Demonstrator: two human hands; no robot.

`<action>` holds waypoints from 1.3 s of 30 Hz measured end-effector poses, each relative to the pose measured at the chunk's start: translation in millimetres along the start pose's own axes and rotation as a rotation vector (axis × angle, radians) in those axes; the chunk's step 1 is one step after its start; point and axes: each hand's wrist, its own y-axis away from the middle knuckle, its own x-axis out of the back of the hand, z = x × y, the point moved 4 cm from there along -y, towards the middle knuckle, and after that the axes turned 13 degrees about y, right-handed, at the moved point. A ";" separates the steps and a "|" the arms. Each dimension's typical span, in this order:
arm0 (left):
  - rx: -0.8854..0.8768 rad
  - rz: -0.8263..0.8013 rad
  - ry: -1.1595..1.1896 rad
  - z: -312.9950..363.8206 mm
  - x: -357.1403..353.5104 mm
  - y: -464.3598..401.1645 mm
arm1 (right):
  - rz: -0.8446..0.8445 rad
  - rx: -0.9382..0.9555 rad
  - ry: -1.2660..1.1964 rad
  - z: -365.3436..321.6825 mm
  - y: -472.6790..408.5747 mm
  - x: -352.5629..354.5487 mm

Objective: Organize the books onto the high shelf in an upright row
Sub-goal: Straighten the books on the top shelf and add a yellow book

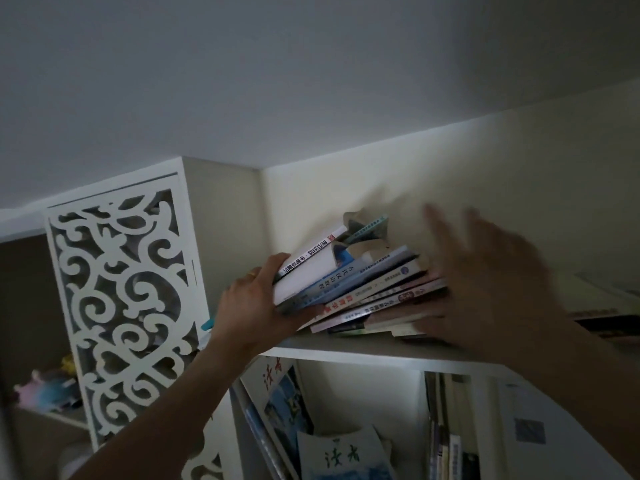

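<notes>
Leaned in a slumped fan on the high shelf, close to the wall corner — the books, a dozen or so thin paperbacks by the look of it, spines out toward the camera, tilted hard to the right and nowhere near upright. Topped by a white-spined book at the left end, with a curled, dog-eared cover poking up behind.

Judged light one by one but awkward as a bundle: soft covers, glossy, likely to slide over one another and splay if squeezed from one side only. Best taken as a block, probably — pressure on both outer faces low down near the shelf, then tipped up together. Bent cover at the back likely to crease further if jammed against the wall.

Left hand reached up from below on a long, nearly straight forearm, thumb over the top corner of the white-spined book and fingers curled under the lower left end of the stack — clamped on it. Right hand badly smeared by motion, raised at the right end of the fan, fingers spread and straight, palm toward the books; whether touching them or just beside, could not be told. Nothing held in it.

Below, seen on the lower shelf: more books, some leaning. Left of it, a white fretwork panel.
</notes>
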 end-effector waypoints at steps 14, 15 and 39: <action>0.038 0.149 0.099 -1.0 -4.6 -7.1 | -0.040 -0.178 -0.478 -9.5 -26.1 -21.1; 0.072 0.178 0.120 -1.9 -3.4 -10.2 | -0.012 -0.157 -0.521 -16.7 -34.9 -18.1; 0.546 0.202 0.455 -40.7 19.7 -15.2 | 0.170 0.029 -1.316 -134.3 -80.2 -24.5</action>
